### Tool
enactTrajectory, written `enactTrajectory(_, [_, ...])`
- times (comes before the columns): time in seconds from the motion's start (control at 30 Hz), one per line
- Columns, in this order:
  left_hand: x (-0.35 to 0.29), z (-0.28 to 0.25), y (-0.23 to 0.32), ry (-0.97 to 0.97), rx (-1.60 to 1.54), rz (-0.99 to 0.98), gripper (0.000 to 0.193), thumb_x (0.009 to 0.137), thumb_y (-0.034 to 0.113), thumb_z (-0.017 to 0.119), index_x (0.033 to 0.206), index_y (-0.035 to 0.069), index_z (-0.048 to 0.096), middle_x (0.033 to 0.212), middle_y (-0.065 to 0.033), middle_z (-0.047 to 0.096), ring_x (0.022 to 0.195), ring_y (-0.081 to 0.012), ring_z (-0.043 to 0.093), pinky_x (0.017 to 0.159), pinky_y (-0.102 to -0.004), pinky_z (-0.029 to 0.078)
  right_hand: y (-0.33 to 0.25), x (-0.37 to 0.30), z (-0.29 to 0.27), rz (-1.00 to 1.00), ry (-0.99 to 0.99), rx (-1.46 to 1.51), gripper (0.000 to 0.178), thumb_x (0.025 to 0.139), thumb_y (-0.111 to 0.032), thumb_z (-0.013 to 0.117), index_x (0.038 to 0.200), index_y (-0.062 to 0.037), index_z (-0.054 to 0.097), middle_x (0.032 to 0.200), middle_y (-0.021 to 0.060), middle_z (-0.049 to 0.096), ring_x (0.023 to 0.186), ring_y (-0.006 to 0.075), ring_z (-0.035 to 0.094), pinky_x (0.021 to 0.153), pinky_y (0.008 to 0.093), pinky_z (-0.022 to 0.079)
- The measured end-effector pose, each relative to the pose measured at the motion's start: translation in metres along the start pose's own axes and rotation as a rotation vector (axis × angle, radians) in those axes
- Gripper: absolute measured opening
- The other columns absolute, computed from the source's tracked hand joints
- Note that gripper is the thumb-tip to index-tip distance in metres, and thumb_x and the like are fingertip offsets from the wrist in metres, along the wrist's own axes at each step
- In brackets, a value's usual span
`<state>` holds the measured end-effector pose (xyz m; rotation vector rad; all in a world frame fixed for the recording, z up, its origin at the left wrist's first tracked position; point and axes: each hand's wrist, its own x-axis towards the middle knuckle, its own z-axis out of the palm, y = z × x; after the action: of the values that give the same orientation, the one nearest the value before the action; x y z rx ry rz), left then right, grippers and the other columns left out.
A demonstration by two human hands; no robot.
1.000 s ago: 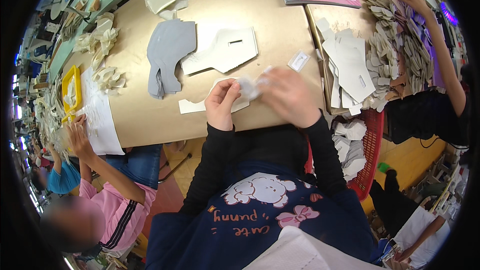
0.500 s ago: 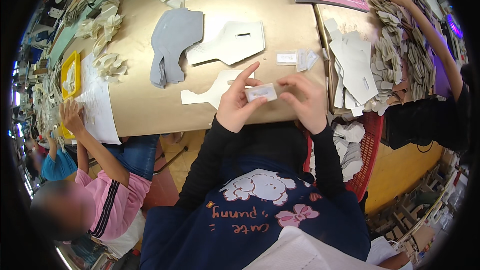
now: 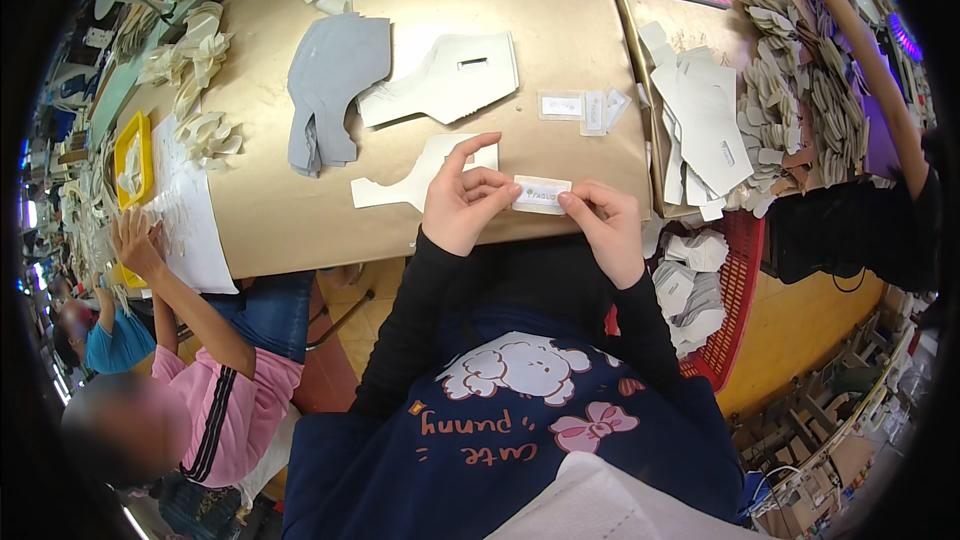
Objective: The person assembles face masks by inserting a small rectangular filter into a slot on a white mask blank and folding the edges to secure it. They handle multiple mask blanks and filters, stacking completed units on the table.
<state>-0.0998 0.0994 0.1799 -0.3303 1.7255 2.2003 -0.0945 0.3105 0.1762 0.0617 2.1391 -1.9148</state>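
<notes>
Fingers (image 3: 484,180) of my left hand (image 3: 456,212) pinch one end of a small label (image 3: 541,194), thumb on top, with one finger sticking up and away from it; my right hand (image 3: 614,240) pinches the other end, thumb and finger close together; the small label is thin and flat, a long box shape with a pale, see-through rim, a whiter middle and a bit of green and grey print; it is stretched between my fingertips, over the near side of the shiny tan table (image 3: 280,230).

Partly hidden behind my left fingers is a flat cream piece (image 3: 390,193) with curvy sides; I cannot tell if my left hand touches it; farther out past those fingers lies a neat cream pile (image 3: 440,90) with a thin slot cut in it, and left of that a smooth, dull grey pile (image 3: 335,80) with bendy edges.

Straight out past my right fingers, three more labels (image 3: 562,106) lie bunched close together; off to the right of those fingers is a messy white stack (image 3: 705,125) of flat shapes, and past it a bumpy heap of little beige bits (image 3: 775,85); lower and to the right is a red basket (image 3: 740,280) full of little holes, with crumply white and grey scraps (image 3: 695,305) inside.
</notes>
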Motion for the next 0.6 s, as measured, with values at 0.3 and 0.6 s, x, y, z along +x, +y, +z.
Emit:
enactTrajectory(0.3, [0.004, -0.002, -0.005, 0.001, -0.014, -0.034, 0.055, 0.091, -0.004, 0.067, 0.142, 0.0, 0.045, 0.091, -0.01, 0.069, 0.081, -0.0116, 0.065, 0.076, -0.0237, 0.053, -0.008, -0.001, -0.003, -0.195, 0.17, -0.26, 0.009, 0.087, -0.004, 0.072, 0.093, 0.0022, 0.071, 0.083, 0.0059, 0.064, 0.071, 0.0129, 0.056, 0.06, 0.0277, 0.042])
enactTrajectory(0.6, [-0.002, 0.008, -0.003, -0.101, -0.011, -0.058, 0.052, 0.092, -0.002, 0.066, 0.14, 0.001, 0.046, 0.091, -0.0082, 0.069, 0.081, -0.01, 0.066, 0.076, -0.022, 0.053, -0.008, 0.004, 0.003, -0.546, 0.048, -0.567, 0.032, 0.075, -0.001, 0.078, 0.106, -0.0085, 0.075, 0.092, 0.0063, 0.062, 0.084, 0.0247, 0.06, 0.076, 0.0359, 0.047])
